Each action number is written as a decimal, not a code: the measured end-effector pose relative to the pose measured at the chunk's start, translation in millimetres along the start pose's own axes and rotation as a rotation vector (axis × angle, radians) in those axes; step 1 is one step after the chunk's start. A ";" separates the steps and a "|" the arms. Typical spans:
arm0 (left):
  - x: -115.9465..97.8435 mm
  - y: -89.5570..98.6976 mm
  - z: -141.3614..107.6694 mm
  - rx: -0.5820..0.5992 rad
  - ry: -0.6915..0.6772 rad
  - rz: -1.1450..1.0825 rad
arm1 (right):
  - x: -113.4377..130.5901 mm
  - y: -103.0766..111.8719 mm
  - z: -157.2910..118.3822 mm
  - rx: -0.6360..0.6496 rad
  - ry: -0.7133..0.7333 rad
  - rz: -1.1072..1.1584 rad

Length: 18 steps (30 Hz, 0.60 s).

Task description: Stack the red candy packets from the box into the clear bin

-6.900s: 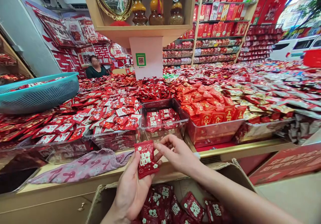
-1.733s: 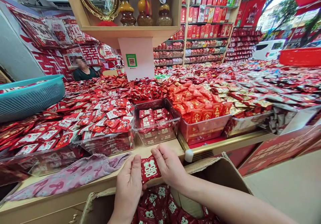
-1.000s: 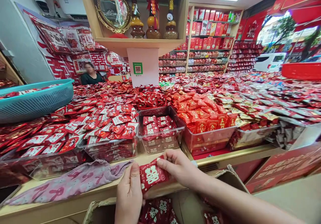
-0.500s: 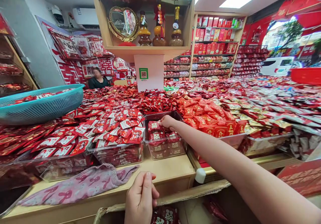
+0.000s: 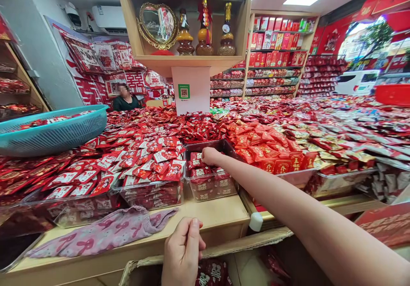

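My right hand (image 5: 211,156) reaches into a clear plastic bin (image 5: 212,194) on the counter. Its fingers are closed at a small red packet (image 5: 196,159) with white characters, lying on top of others like it; the fingertips are partly hidden. Nearer to me, my left hand (image 5: 183,249) is closed, the thumb pressed over the curled fingers. Whatever it may hold is out of sight. Below it stands an open cardboard box (image 5: 246,245) with several dark red packets (image 5: 213,273) inside.
Bins of red packets (image 5: 150,187) flank the one I reach into. A pink patterned cloth (image 5: 105,234) lies along the counter edge. A blue basket (image 5: 54,132) stands left. A display cabinet (image 5: 188,61) hangs ahead, and a person (image 5: 124,100) is at the back.
My right hand has shifted slightly left within the bin, over the packets. My left hand stays closed in nearly the same place. The view has tilted a little.
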State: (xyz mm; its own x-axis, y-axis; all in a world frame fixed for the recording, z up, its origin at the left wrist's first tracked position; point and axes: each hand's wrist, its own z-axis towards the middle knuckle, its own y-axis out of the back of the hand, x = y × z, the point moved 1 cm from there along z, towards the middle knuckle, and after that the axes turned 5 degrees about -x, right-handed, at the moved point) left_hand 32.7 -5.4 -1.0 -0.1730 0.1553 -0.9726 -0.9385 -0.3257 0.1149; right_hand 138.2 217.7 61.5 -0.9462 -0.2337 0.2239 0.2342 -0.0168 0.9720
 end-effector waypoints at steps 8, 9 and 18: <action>-1.3 0.2 0.4 -0.004 -0.014 0.001 | -4.8 17.9 -9.5 -0.112 0.073 -0.047; -1.1 0.1 0.5 -0.001 -0.014 0.000 | -5.4 20.1 -11.6 -0.128 0.081 -0.046; -3.4 -1.7 0.0 -0.027 -0.009 -0.008 | 0.8 20.1 -23.1 -0.114 0.140 -0.045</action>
State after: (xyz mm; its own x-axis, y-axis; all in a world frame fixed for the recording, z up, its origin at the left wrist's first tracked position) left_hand 34.9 -5.3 2.1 -0.1684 0.1666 -0.9715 -0.9315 -0.3493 0.1015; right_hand 147.3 194.7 79.6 -0.9180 -0.3627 0.1604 0.2235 -0.1390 0.9647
